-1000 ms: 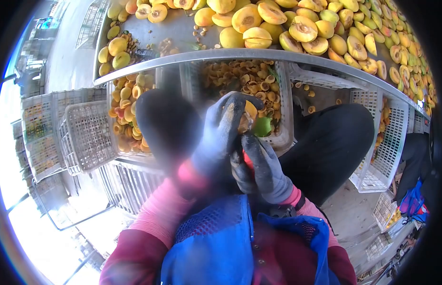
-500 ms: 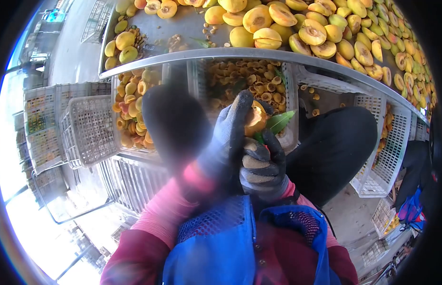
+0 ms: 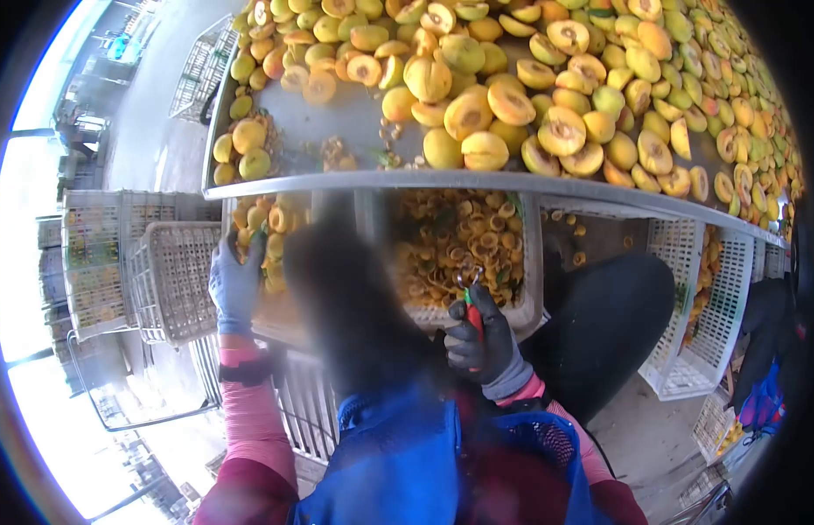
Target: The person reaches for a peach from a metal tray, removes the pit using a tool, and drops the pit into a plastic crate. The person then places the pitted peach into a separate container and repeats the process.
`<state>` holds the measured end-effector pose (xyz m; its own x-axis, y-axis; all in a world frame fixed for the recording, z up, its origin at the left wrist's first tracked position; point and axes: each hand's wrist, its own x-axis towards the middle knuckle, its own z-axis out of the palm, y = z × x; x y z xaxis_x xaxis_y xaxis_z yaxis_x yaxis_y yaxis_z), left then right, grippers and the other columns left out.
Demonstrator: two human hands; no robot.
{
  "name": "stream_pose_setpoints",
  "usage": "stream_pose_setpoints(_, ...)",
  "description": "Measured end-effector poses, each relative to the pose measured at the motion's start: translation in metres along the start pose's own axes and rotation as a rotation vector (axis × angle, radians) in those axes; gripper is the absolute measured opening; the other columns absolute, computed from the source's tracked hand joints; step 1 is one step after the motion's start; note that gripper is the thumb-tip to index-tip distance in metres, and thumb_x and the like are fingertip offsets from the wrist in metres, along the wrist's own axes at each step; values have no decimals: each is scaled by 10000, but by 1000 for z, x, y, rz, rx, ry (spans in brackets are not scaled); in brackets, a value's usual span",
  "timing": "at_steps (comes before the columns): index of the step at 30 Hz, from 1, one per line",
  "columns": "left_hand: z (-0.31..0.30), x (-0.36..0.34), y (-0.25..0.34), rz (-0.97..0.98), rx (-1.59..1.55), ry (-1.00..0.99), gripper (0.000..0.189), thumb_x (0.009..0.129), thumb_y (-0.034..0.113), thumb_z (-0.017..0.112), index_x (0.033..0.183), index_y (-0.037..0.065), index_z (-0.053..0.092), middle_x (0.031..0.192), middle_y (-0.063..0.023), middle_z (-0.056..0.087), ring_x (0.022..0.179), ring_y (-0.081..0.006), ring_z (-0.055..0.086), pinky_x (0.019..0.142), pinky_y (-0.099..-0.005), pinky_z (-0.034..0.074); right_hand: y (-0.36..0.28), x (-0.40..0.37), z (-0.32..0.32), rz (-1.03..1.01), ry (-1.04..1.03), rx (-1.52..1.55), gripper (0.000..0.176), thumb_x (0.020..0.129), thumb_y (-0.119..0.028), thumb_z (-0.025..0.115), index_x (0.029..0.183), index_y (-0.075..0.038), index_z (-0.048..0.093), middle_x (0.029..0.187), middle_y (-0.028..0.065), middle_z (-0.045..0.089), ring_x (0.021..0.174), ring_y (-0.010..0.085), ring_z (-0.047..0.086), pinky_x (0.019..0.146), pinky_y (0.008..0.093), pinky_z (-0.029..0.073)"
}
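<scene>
My left hand (image 3: 235, 284), in a grey-blue glove, reaches to the left crate (image 3: 280, 325) of halved yellow peaches (image 3: 274, 278). Its thumb and fingers are apart at the fruit, with nothing visible gripped between them. In front of my body, my right hand (image 3: 484, 341), in a dark glove, is closed around a pitting tool (image 3: 473, 317). The tool has a red and green handle and a looped metal head pointing up. Beneath that head lies the middle crate (image 3: 531, 262), filled with small cut peach pieces (image 3: 464, 236).
A metal table (image 3: 337, 180) heaped with whole and halved peaches (image 3: 564, 131) spans the far side. Stacked crates (image 3: 175, 280) stand at the left. White crates (image 3: 709, 324) stand on the right, near another person's leg (image 3: 761, 315). My knees flank the middle crate.
My hands were together holding a peach with a leaf beside it. My left hand has moved left to the crate. My right hand, apart, now shows the tool. The view has tilted up.
</scene>
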<state>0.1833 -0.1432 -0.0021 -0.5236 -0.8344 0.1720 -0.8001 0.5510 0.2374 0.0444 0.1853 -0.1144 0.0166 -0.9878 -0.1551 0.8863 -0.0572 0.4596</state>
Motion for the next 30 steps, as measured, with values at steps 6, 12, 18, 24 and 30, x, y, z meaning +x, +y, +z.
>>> stream_pose_setpoints(6, 25, 57, 131, 169, -284, -151, 296, 808, 182, 684, 1072, 51, 652, 973, -120, 654, 841, -219, 652, 750, -321, 496, 1, 19, -3, -185, 436, -445, 489, 933, -559, 410, 904, -112, 607, 551, -57, 265, 435, 88, 255, 401, 241, 241)
stream_pose_setpoints(12, 132, 129, 187, 591, -25, -301, 659, 698, 311, 752, 1255, 107, 465, 1170, -182, 557, 1015, -384, 582, 819, -450, 497, -8, 20, -8, -271, 446, -298, 449, 925, -554, 440, 881, -137, 600, 555, -39, 381, 392, 105, 327, 371, 256, 267)
stream_pose_setpoints(18, 107, 115, 185, 436, -248, -410, 558, 745, 208, 726, 1222, 79, 467, 1090, -170, 594, 951, -302, 616, 795, -388, 500, -9, 12, 23, -451, 583, -707, 412, 930, -521, 467, 891, -127, 581, 575, -2, 487, 402, 127, 424, 358, 272, 322)
stream_pose_setpoints(24, 69, 8, 181, -261, -1546, -914, 353, 869, 138, 589, 1179, -14, 516, 1051, -109, 616, 890, -168, 615, 767, -293, 498, -2, 13, 47, -687, 563, -939, 343, 962, -396, 477, 918, -66, 557, 574, 24, 520, 401, 125, 446, 351, 261, 365)
stream_pose_setpoints(30, 64, -75, 213, -474, -1414, -735, 417, 981, 359, 454, 1135, -13, 563, 990, -78, 610, 873, -140, 587, 786, -263, 490, 8, 15, 50, -1186, 426, -2217, 255, 927, -123, 530, 1150, -4, 500, 1008, 176, 563, 816, 239, 594, 668, 319, 496)
